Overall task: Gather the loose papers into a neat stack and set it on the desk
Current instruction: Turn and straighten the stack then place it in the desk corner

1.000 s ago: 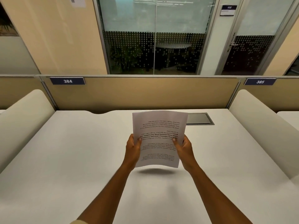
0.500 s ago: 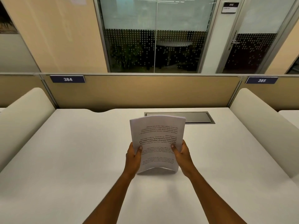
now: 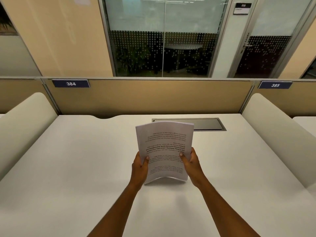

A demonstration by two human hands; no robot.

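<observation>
Counter first: your wide white laminate counter [image 3: 68, 168] is bare around the work, with a dark metal cable hatch [image 3: 205, 124] near its far edge. At the counter's middle, the sheaf of white printed papers [image 3: 165, 147] stands nearly upright, bottom edge bowed and seemingly resting on the surface. Your left hand [image 3: 139, 170] and right hand [image 3: 192, 165] are each closed on a side edge, thumbs in front. Loosen slightly, tap the bottom edge square, then lay it flat.
</observation>
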